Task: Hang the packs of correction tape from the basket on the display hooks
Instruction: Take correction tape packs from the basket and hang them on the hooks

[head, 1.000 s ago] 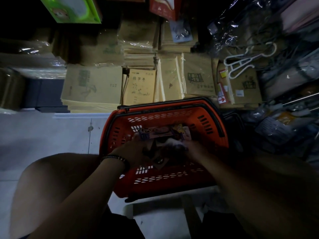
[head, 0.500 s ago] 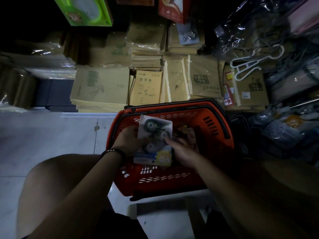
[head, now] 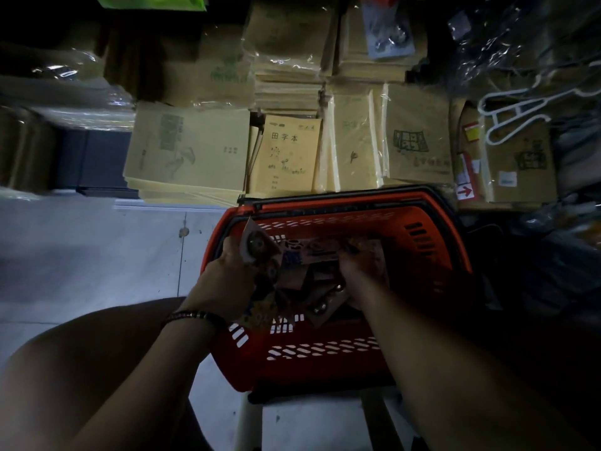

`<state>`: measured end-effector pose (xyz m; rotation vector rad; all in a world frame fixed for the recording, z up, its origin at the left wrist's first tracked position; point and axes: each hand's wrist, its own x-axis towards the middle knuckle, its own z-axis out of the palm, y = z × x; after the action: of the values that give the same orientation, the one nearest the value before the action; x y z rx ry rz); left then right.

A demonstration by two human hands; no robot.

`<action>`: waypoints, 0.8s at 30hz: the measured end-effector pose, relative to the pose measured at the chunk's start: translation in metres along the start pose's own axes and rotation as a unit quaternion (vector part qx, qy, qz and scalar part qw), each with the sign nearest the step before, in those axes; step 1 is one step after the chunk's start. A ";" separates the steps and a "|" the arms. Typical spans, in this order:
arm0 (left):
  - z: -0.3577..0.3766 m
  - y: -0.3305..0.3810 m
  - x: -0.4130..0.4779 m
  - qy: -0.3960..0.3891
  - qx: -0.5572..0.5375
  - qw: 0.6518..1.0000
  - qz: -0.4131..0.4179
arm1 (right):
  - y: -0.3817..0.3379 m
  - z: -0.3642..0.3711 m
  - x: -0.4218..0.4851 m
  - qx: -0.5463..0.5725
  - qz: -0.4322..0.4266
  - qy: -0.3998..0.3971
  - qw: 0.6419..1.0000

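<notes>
Head view, dim. Grips a pack of correction tape (head: 257,248) in the left hand (head: 227,275), fingers curled round its edge, up against the left wall of the orange basket (head: 422,219). Has swung it there from the middle, tilted edge-on now rather than flat to the camera. Has let go with the right hand (head: 361,275) and sunk it among the loose packs (head: 305,255) inside the basket; too dark to tell whether pinching one. Shows a beaded bracelet (head: 195,315) on the left wrist. Rests the basket on a white stool (head: 253,418), with exercise books (head: 286,154) stacked just past the far rim and white hangers (head: 514,105) far right.
</notes>
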<state>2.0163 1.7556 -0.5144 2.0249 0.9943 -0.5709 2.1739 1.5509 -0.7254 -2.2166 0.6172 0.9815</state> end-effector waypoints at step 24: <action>-0.021 0.050 -0.036 0.151 -0.055 0.983 0.092 | 0.014 -0.089 -0.153 0.402 0.010 -0.085 0.911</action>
<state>2.0362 1.7372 -0.4553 2.1138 0.9740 -0.1085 2.1135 1.5027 -0.5649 -1.3814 0.7862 0.7302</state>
